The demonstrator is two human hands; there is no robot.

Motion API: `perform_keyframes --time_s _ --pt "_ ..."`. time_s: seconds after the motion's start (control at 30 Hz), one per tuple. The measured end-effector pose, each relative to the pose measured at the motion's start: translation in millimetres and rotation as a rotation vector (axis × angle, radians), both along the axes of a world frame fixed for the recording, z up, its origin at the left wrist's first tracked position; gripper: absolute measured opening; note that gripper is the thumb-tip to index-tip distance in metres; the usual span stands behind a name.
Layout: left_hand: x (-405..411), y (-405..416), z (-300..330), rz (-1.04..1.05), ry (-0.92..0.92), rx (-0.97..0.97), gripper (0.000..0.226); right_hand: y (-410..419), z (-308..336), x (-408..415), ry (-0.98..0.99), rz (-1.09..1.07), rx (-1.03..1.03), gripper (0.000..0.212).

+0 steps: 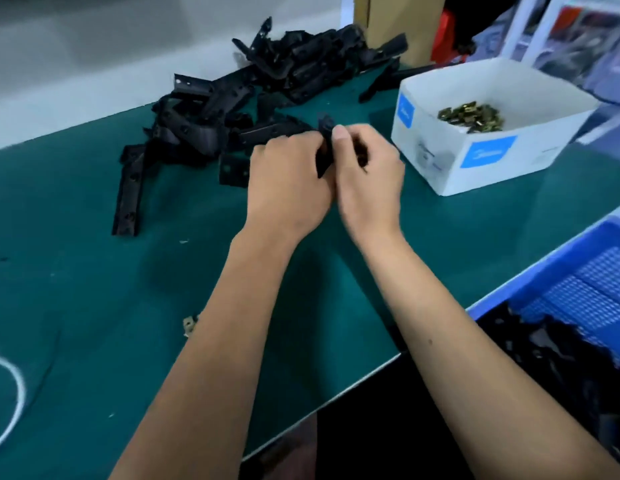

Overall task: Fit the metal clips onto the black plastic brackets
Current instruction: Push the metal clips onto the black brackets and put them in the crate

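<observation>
2 hands (pixel 288 174) gripping angular black bracket (pixel 324 150)

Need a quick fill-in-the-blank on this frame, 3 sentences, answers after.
1. Both hands, the left hand and the right hand, grip one black ____ between them.
2. The brass-coloured metal clips lie inside the ____ cardboard box.
3. The pile of black brackets rests on a ____ table mat.

Missing words: bracket; white; green
</observation>
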State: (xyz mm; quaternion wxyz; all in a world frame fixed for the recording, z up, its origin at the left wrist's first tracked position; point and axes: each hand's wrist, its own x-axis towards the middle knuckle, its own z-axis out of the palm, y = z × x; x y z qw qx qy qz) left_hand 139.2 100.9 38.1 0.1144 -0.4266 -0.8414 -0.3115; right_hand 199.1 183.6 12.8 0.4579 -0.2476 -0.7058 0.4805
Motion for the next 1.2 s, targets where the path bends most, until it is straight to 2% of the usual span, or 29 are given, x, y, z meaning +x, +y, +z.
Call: perform_keyframes --time_s 0.1,0.23,0.37,0.5,0.6,0.7,0.8,0.87,0.97,1.07,1.2 --pt "40 52 7 -0.248 0.045 -0.084 0.019 53 -3 57 0.078 -0.137 -0.022 0.017" --pt "110 120 5 -0.472 0.165 -0.243 0.023 116 -23 158 0.147 -0.324 -0.082 0.020" --pt "185 160 -26 -0.624 0.308 -0.263 0.022 151 -76 251 0.112 -0.512 -0.333 0.032" --pt "251 177 -91 -0.829 0.309 -0.503 0.023 163 -161 324 -0.057 -0.752 -0.641 0.030" --pt "274 181 -139 -0.906 0.239 -0.747 0.024 160 -222 369 -0.275 -0.946 -0.818 0.029" --pt "272 180 -173 -0.920 0.054 -0.913 0.020 155 -266 400 -0.545 -0.902 -0.964 0.035" --pt "267 180 -192 -0.886 -0.067 -0.953 0.021 147 -284 411 -0.777 -0.852 -0.971 0.029" --pt "266 182 -195 -0.846 -0.161 -0.919 0.019 146 -283 402 -0.871 -0.866 -0.873 0.031" --pt "264 188 -184 -0.789 -0.317 -0.739 0.013 151 -260 367 -0.773 -0.899 -0.714 0.034" --pt "261 196 -155 -0.749 -0.345 -0.450 0.012 161 -213 328 -0.662 -0.914 -0.492 0.028" --pt "248 209 -91 -0.770 -0.427 0.004 0.010 163 -130 290 -0.519 -0.911 -0.059 0.017"
